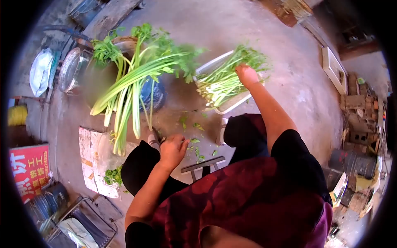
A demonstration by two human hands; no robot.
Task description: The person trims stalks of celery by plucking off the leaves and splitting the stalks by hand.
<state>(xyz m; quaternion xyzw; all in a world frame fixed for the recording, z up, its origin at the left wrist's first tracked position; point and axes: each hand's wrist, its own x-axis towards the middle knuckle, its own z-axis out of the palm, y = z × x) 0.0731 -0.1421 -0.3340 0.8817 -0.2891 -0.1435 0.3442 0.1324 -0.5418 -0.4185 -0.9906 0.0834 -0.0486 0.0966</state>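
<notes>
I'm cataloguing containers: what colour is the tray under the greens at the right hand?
White; the tray shows best in the head view.

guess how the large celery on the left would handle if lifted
The large celery is probably stiffish along its straight, jutting stalks. Its leafy tops seem apt to flop, spreading loosely. It may slide apart, since no tie shows.

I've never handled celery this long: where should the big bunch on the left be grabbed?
Probably by the thick pale stalks, coming from the near side, where the left hand is: most butt ends jut that way, while the leafy tops fan away.
</notes>
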